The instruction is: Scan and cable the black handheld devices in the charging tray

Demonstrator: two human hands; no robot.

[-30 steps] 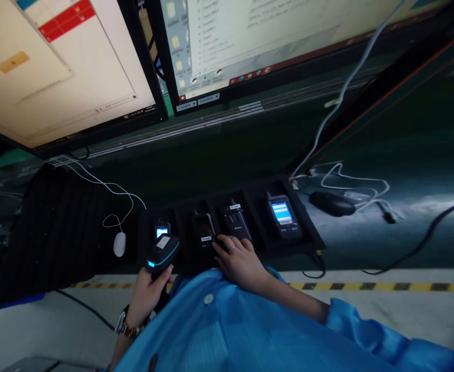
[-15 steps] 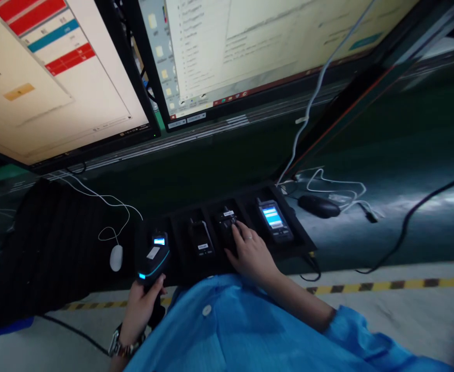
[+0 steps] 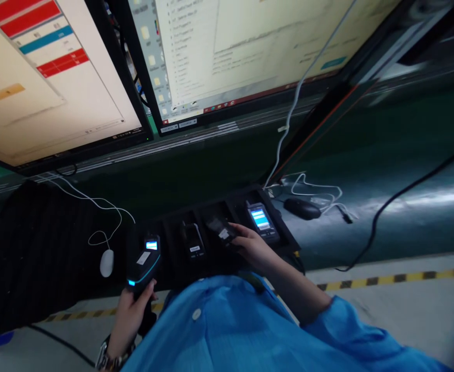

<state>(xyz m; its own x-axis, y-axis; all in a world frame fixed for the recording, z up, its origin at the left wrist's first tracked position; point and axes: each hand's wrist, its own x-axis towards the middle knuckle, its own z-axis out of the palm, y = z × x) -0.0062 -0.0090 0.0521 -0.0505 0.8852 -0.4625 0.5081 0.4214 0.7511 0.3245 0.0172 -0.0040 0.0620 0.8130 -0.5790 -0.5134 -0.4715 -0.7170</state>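
My left hand [image 3: 133,310] is wrapped round the handle of a barcode scanner [image 3: 148,264], black with a teal light strip and a white label. The scanner's head hangs over the left end of a black compartment tray [image 3: 289,235]. In my right hand [image 3: 250,247] is a dark handheld radio [image 3: 221,228], tilted and slightly blurred, above the third compartment. A second handheld radio [image 3: 260,217] with a lit blue-white screen lies in the right compartment. Another, a dark-screened radio [image 3: 193,242], lies in the second. Partly behind the scanner, a lit handheld device [image 3: 151,244] occupies the left compartment.
Two monitors [image 3: 145,137] stand along the back. A white mouse [image 3: 106,262] sits left of the tray, with its cable behind it. To the right lie a black mouse-shaped object [image 3: 302,208] and white cables [image 3: 328,194]. A black cable [image 3: 386,214] crosses the far right.
My right hand has lifted and tilted the radio out of the third compartment. My left hand still holds the scanner at the left end. The whole view has shifted slightly.
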